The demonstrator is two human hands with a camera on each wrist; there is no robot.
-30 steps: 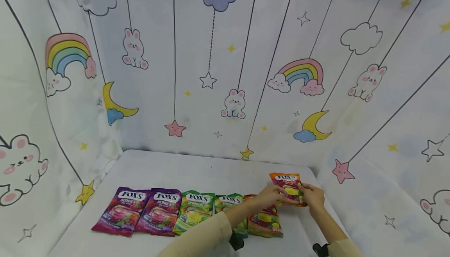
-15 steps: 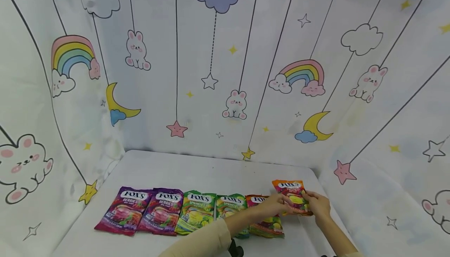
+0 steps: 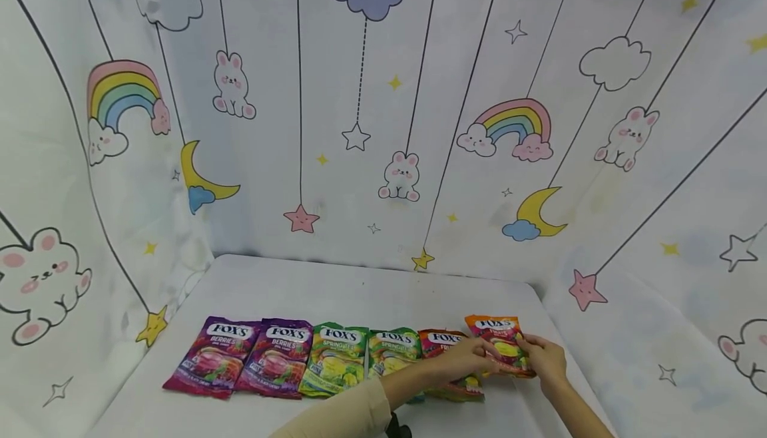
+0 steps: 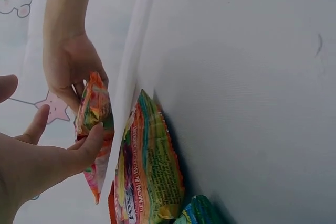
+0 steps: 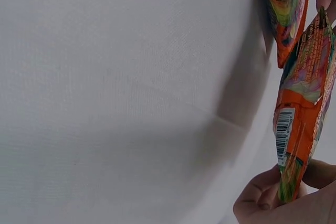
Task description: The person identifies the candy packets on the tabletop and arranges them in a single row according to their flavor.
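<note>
An orange-and-red bag of Fox's candy [image 3: 502, 343] is held between both hands at the right end of the row. My left hand [image 3: 466, 362] pinches its left edge, and my right hand [image 3: 544, 360] grips the right edge. In the right wrist view the bag [image 5: 302, 114] appears edge-on, its barcode visible, pinched by the right hand [image 5: 289, 203]. The left wrist view has this bag [image 4: 97, 119] raised off the table. Just left of it a similar red fruit candy bag [image 3: 440, 338] lies partly hidden under my left forearm.
Two purple berry bags [image 3: 212, 357] [image 3: 277, 358] and two green bags [image 3: 334, 358] [image 3: 392, 351] continue the row leftward on the white table [image 3: 335, 285]. A patterned cloth wall [image 3: 353, 178] stands behind the table.
Both hands have brought the orange candy bag nearer the table's front and slightly right, beside the red one. The other bags keep their places.
</note>
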